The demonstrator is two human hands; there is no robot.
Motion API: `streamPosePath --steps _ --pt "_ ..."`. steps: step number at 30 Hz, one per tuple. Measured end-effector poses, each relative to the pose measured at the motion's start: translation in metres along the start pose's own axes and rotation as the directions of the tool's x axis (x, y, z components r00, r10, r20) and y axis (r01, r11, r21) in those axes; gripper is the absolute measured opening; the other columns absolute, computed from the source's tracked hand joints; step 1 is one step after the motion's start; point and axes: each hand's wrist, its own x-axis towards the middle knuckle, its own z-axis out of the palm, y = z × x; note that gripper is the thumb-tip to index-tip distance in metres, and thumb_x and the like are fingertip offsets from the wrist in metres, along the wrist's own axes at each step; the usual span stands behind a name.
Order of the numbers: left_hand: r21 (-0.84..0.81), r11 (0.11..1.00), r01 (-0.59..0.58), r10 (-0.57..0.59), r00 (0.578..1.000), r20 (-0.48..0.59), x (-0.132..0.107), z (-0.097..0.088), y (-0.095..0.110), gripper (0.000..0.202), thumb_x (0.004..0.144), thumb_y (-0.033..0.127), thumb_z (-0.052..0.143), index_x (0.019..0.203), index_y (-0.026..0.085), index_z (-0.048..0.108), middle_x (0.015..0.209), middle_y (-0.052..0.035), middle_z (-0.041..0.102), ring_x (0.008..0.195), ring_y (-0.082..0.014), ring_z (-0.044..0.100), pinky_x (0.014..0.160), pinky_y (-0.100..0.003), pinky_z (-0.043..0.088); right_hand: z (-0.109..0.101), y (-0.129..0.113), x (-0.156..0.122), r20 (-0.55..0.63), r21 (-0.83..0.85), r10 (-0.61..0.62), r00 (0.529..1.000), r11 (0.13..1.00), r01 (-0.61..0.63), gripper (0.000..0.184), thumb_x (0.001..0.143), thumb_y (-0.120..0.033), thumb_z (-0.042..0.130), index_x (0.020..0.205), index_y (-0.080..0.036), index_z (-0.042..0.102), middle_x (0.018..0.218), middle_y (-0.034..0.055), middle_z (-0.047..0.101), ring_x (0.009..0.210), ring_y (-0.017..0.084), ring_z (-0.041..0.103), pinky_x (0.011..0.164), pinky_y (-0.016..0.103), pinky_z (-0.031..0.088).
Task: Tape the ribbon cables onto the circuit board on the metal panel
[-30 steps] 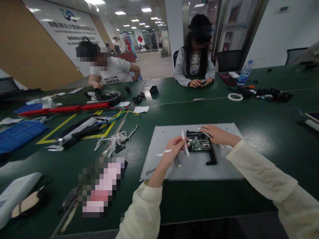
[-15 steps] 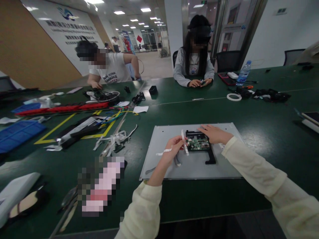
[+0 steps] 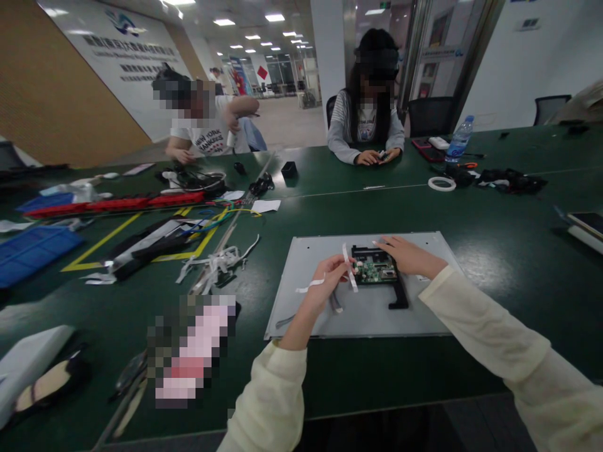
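Observation:
A flat grey metal panel (image 3: pixel 306 254) lies on the table in front of me. On it sits a black plastic frame (image 3: pixel 399 295) around a green circuit board (image 3: pixel 372 272). My left hand (image 3: pixel 328 276) is closed in a pinch at the board's left side, on a narrow white strip of tape (image 3: pixel 347 254). A second white strip (image 3: pixel 308 286) clings across the back of that hand. Beneath its fingers runs a grey flat cable (image 3: pixel 336 302), partly hidden by the hand. My right hand (image 3: pixel 411 256) rests with outstretched fingers on the frame's upper right corner.
Left of the panel lie a tangle of white strips (image 3: pixel 221 263), a pixelated pink item (image 3: pixel 202 345) and a blue tray (image 3: pixel 35 254). A tape roll (image 3: pixel 441 184) and a water bottle (image 3: pixel 460 141) are farther back. Two people sit across the table.
My hands stay almost where they were, the right one shifting very slightly. Across the table, the person at the left has raised an arm and moved a little to the right.

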Motion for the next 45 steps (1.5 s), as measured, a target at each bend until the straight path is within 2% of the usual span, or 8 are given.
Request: streamPosePath --steps 7,13,17,21,29,36,42,45 --pt "-0.004 1.0 0.008 -0.008 1.0 -0.015 0.001 0.0 -0.002 0.024 0.073 0.032 0.063 0.089 0.014 0.068 0.071 -0.0031 0.066 0.063 -0.0112 0.058 0.058 -0.021 0.041 0.004 -0.003 -0.01 -0.117 0.02 0.013 0.993 1.0 -0.011 0.075 0.07 0.002 0.041 0.141 -0.021 0.04 0.149 0.0087 0.033 0.135 0.026 0.033 0.107 0.045 0.036" --pt "-0.008 1.0 -0.006 0.006 1.0 -0.019 0.0 0.002 -0.001 0.024 0.074 0.033 0.063 0.088 0.015 0.067 0.071 -0.0031 0.065 0.063 -0.0114 0.058 0.057 -0.02 0.041 -0.011 -0.006 -0.03 -0.217 0.097 0.016 0.976 0.995 0.005 0.053 0.08 -0.008 0.039 0.13 -0.022 0.051 0.141 0.0079 0.044 0.131 0.025 0.039 0.107 0.049 0.035" --pt "-0.001 1.0 -0.006 0.006 1.0 -0.012 0.0 0.003 -0.002 0.021 0.074 0.031 0.063 0.087 0.015 0.067 0.07 -0.002 0.065 0.063 -0.0105 0.057 0.058 -0.02 0.041 -0.012 -0.011 -0.049 -0.192 0.107 0.049 0.98 0.994 -0.028 0.054 0.082 -0.008 0.036 0.134 -0.021 0.046 0.141 0.0085 0.044 0.13 0.024 0.041 0.106 0.047 0.037" --pt "0.009 1.0 -0.005 0.005 1.0 -0.006 0.001 0.003 -0.003 0.021 0.075 0.031 0.062 0.088 0.015 0.067 0.07 -0.0019 0.064 0.063 -0.0106 0.057 0.058 -0.02 0.041 -0.007 -0.015 -0.056 -0.172 0.121 0.066 0.983 0.992 -0.046 0.061 0.081 -0.007 0.038 0.14 -0.022 0.038 0.143 0.0082 0.041 0.129 0.023 0.041 0.105 0.044 0.039" --pt "-0.046 0.998 0.034 -0.034 0.999 0.016 0.004 0.003 -0.006 0.022 0.073 0.031 0.064 0.089 0.016 0.067 0.073 -0.0035 0.065 0.065 -0.0113 0.058 0.058 -0.021 0.041 -0.007 -0.016 -0.045 -0.157 0.066 0.086 0.984 0.995 -0.077 0.055 0.081 -0.006 0.038 0.134 -0.02 0.046 0.13 0.0101 0.052 0.121 0.023 0.048 0.102 0.041 0.041" --pt "-0.042 0.998 0.038 -0.037 0.999 0.023 0.005 0.006 -0.009 0.021 0.073 0.031 0.064 0.088 0.016 0.067 0.073 -0.0037 0.064 0.065 -0.0115 0.057 0.058 -0.021 0.042 -0.005 -0.023 -0.037 -0.166 -0.01 0.126 0.978 0.992 -0.13 0.045 0.087 -0.011 0.037 0.129 -0.019 0.051 0.124 0.0114 0.056 0.114 0.024 0.053 0.096 0.041 0.044" --pt "-0.023 1.0 0.02 -0.019 0.999 0.033 0.004 0.006 -0.008 0.024 0.073 0.034 0.065 0.089 0.016 0.067 0.075 -0.0046 0.065 0.065 -0.0123 0.058 0.061 -0.023 0.043 -0.01 -0.027 -0.052 -0.218 0.045 0.116 0.969 0.993 -0.109 0.052 0.085 -0.01 0.035 0.136 -0.02 0.044 0.134 0.0102 0.05 0.122 0.024 0.047 0.099 0.043 0.042" --pt "-0.024 0.999 0.021 -0.02 0.999 0.032 0.005 0.005 -0.009 0.023 0.073 0.034 0.065 0.089 0.016 0.067 0.075 -0.0039 0.065 0.065 -0.0125 0.058 0.061 -0.023 0.043 -0.011 -0.029 -0.061 -0.225 0.103 0.121 0.967 0.99 -0.1 0.053 0.083 -0.009 0.035 0.134 -0.02 0.045 0.133 0.0095 0.051 0.121 0.024 0.048 0.101 0.043 0.042"
